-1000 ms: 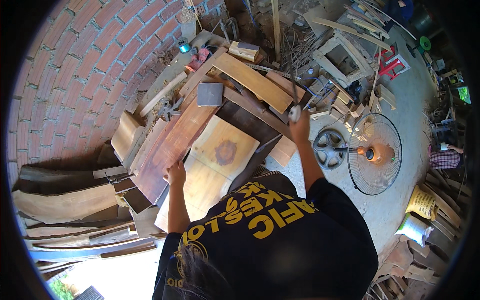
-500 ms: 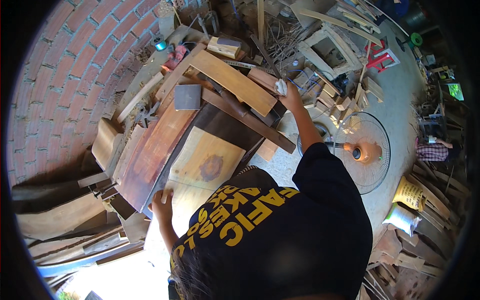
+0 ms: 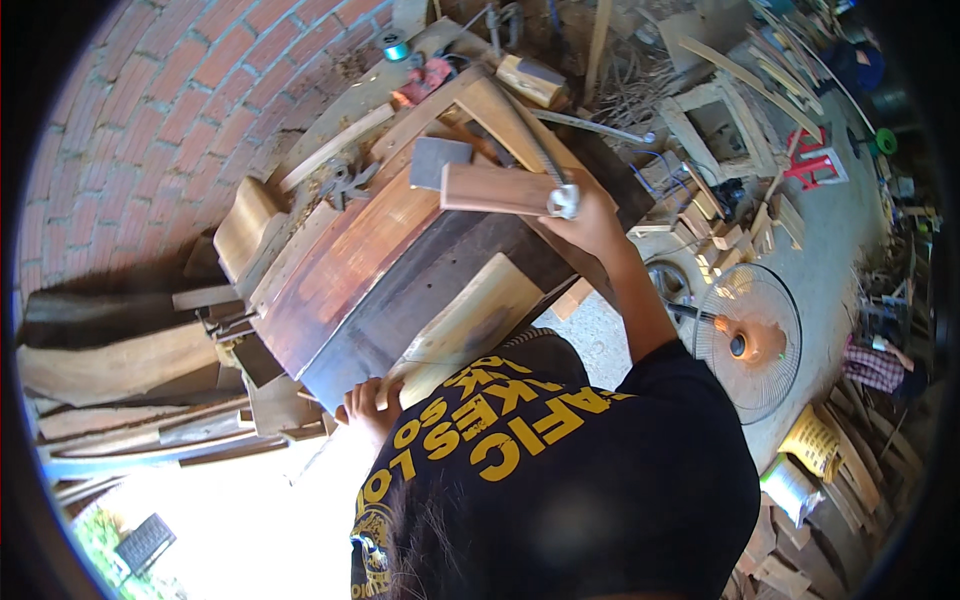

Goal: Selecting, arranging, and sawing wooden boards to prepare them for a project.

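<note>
My left hand (image 3: 370, 403), fingers curled, grips the left end of a pale wooden board (image 3: 470, 320). The board leans toward me over the dark part of the workbench (image 3: 400, 275), its near side hidden by my body. My right hand (image 3: 592, 222) is closed around the end of a reddish-brown wood block (image 3: 495, 189), raised above the bench. A slim dark bar (image 3: 541, 150) with a white wrapped-looking end (image 3: 563, 202) is at the same hand; I cannot tell its kind. Just behind the block lies a grey square pad (image 3: 438, 163).
Along the bench's back lie planks, a metal clamp-like part (image 3: 348, 187), a red cloth (image 3: 422, 83) and a teal spool (image 3: 393, 45), near a brick wall (image 3: 170, 140). A fan (image 3: 745, 340) stands right, by wood offcuts (image 3: 715, 225). Another person (image 3: 880, 368) is far right.
My right hand has brought the reddish-brown block and dark bar left and toward me, over the bench. The pale board has shifted nearer and tipped up, with my left hand on its end.
</note>
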A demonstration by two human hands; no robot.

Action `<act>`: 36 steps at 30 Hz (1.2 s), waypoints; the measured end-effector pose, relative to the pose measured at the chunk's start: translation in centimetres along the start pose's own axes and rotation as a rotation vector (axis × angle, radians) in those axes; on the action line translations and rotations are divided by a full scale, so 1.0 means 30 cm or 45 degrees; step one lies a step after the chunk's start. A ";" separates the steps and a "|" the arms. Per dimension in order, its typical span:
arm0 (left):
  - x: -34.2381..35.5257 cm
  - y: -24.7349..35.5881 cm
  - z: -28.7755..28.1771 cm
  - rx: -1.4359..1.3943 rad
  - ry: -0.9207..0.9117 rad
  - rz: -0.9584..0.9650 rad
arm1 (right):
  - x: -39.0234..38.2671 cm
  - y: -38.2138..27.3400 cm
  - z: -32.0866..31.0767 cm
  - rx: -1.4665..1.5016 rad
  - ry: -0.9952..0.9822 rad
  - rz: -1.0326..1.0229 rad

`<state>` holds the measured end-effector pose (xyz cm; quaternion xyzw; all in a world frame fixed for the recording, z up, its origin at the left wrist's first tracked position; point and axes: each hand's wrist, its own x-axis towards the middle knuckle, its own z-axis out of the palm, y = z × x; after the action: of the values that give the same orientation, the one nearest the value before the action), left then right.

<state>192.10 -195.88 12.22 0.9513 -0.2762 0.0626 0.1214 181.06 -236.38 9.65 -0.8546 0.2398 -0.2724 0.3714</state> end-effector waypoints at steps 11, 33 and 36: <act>-0.078 -0.004 -0.033 -0.067 0.093 -0.074 | 0.082 -0.066 0.528 0.140 -1.072 -0.692; 0.294 -0.071 0.313 -0.180 -0.168 0.043 | 0.064 -0.651 -0.531 1.386 0.079 -0.950; 0.312 -0.090 0.405 -0.184 -0.328 0.005 | -0.025 -0.871 -0.613 1.143 -0.380 -0.799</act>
<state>202.05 -201.68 1.74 0.9397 -0.2952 -0.0796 0.1530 174.10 -229.27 40.03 -0.6725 -0.2201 -0.3212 0.6294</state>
